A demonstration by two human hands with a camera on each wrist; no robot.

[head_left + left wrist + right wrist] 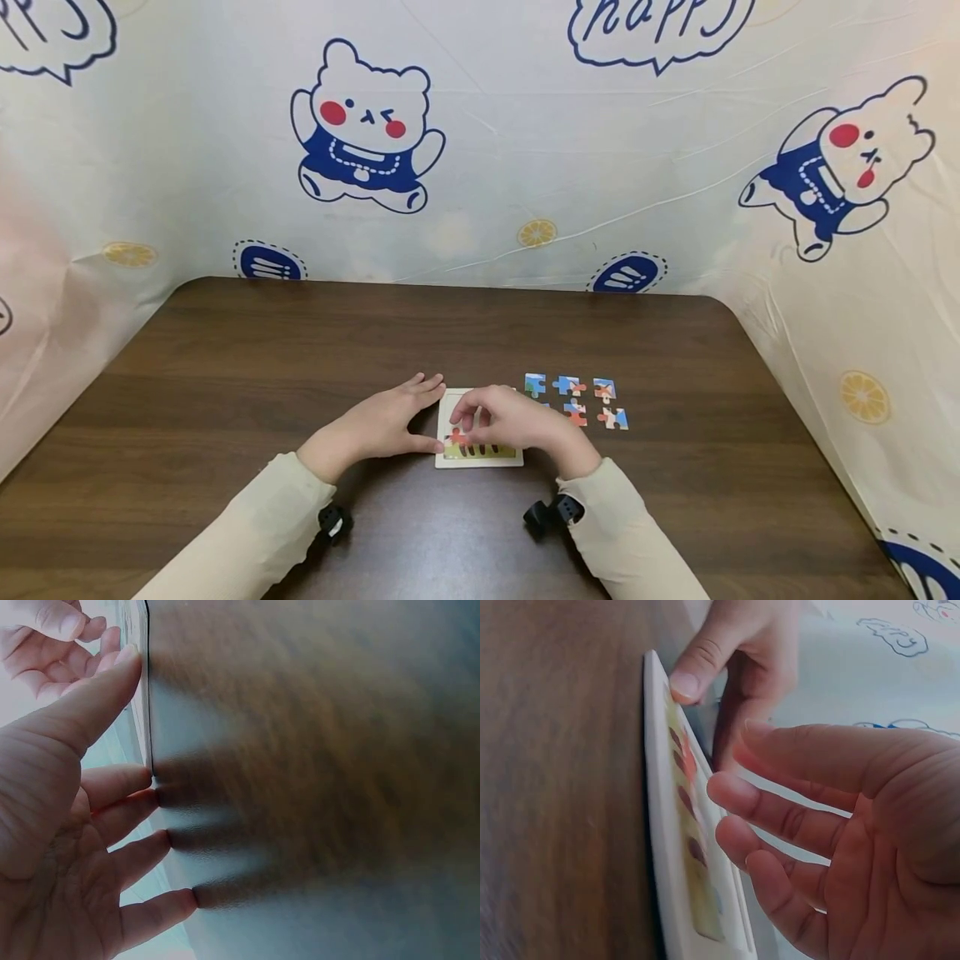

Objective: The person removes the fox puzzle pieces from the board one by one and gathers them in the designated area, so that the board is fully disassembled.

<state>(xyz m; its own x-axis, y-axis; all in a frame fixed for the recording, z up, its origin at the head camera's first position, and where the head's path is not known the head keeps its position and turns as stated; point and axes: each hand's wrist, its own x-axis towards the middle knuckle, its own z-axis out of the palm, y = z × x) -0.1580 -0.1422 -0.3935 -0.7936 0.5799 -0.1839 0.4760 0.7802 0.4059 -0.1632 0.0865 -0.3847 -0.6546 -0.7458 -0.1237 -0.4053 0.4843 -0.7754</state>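
Observation:
A shallow puzzle board (442, 460) with a pale frame lies at the table's front middle. Its lower part shows a green strip with dark marks, and a red puzzle piece (455, 437) sits at the left of it. My left hand (386, 421) rests at the board's left side, thumb on the near-left rim and fingers spread, fingertips down on the table in the left wrist view. Over the board hovers my right hand (513, 419), fingers loosely bent with nothing visible between them. In the right wrist view, its fingertips (731, 791) are above the board's face.
Several loose jigsaw pieces (604, 389) in blue, red and white lie right of the board, some partly hidden behind the right hand. The brown table (300, 333) meets a pale printed curtain (487, 167) at the back and sides.

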